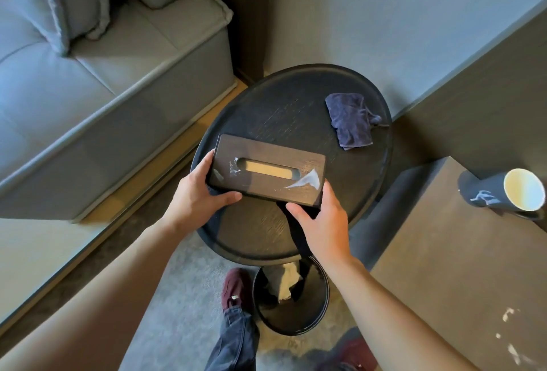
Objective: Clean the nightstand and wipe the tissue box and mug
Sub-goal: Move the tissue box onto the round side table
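Grip: both hands clasp the tissue box (268,174) by its short ends — the left hand (197,196) wraps the left end with the thumb along the near edge, the right hand (321,220) takes the near right corner with fingers under it.
Tissue box: dark wood, slotted lid facing up, tilted slightly; it sits over the near half of the nightstand (275,107), and whether it rests on the top or is lifted just clear cannot be told.
Marks on box: pale smears show on the lid, one by the left end of the slot, one larger at the right end.
Nightstand: round, dark, with a raised rim; it stands beside a grey sofa (97,74).
Cloth: a dark blue cloth (350,120) lies crumpled on the far right part of the nightstand top, well apart from the box.
Mug: a dark mug (503,193) with a pale inside stands on a brown surface (444,252) to the right — white streaks show on its side.
Bin: a round dark bin (291,299) stands on the floor just below the nightstand's near edge, with crumpled paper inside.
Floor: a maroon shoe (235,284) is just beside the bin.
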